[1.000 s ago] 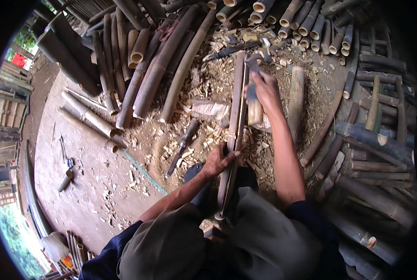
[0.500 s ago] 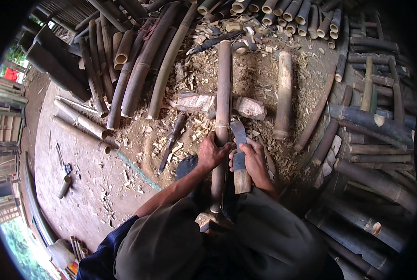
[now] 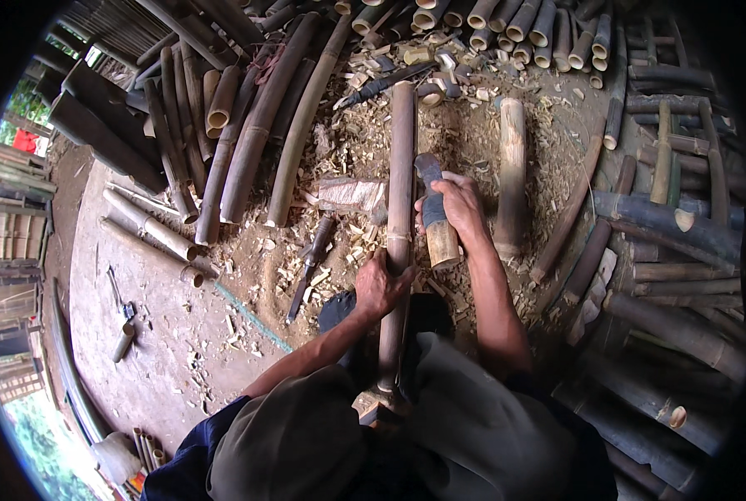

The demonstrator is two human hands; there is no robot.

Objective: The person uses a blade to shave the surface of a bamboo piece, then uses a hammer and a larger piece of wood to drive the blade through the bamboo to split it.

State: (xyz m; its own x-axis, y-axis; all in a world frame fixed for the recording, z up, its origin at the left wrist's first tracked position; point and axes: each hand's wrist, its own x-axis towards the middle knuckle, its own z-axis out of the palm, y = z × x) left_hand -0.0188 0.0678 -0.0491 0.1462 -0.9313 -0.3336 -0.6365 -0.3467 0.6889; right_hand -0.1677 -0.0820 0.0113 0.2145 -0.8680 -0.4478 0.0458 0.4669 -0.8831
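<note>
Knife [image 3: 429, 172] forward, right fingers [image 3: 452, 179] around handle [image 3: 442, 244]

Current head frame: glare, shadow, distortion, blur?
Head view: outdoor patch at lower left nearly blown out; lower-right bamboo poles sink into shadow; black fisheye rim, edges bowing toward it; left hand and upright bamboo pole fairly sharp; right hand shows no obvious motion blur.

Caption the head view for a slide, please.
Left hand grips a bamboo pole; right hand holds a wood-handled knife beside it.
</note>
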